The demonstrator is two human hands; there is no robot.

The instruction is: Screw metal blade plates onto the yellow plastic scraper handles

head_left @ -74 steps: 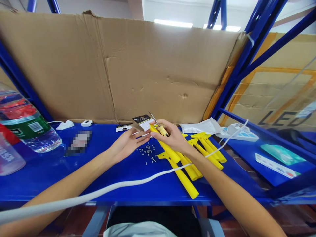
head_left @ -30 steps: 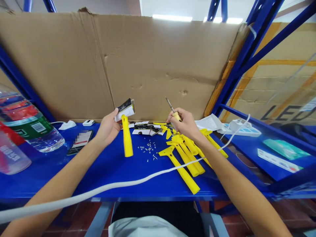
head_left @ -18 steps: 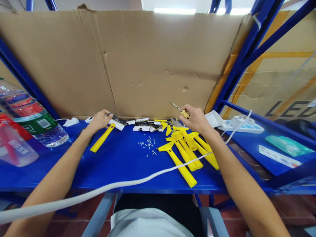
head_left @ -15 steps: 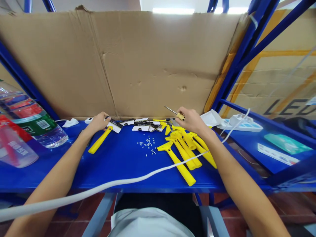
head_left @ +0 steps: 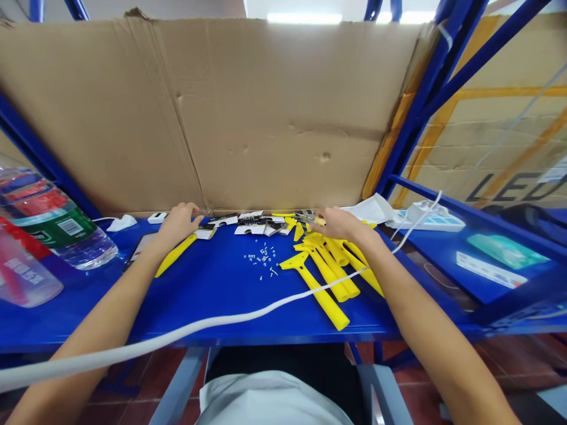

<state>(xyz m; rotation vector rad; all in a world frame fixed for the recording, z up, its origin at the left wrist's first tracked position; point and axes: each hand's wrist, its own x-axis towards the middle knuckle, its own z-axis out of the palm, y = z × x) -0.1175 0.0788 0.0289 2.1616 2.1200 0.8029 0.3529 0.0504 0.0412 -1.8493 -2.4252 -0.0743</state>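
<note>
My left hand point(head_left: 181, 223) is at the back left of the blue table, its fingers apart above a yellow scraper handle point(head_left: 176, 255). A black-and-white card piece point(head_left: 205, 232) lies at that handle's head. My right hand point(head_left: 335, 222) is closed around a screwdriver point(head_left: 320, 222) low at the back of the table; its shaft is hard to make out against the pieces behind. In front of that hand lie several yellow scraper handles point(head_left: 321, 293), partly overlapping. Small screws and nuts point(head_left: 264, 257) are scattered between my hands.
More black-and-white card pieces point(head_left: 251, 222) lie along the cardboard wall point(head_left: 274, 118). Bottles point(head_left: 66, 221) stand at left beside a phone point(head_left: 140, 248). A white cable point(head_left: 221, 320) crosses in front. At right are a power strip point(head_left: 436, 221) and a blue frame post point(head_left: 425, 100).
My right hand has lowered the screwdriver toward the table's back. My left hand has loosened from the scraper, which now lies lower, and its fingers have spread.
</note>
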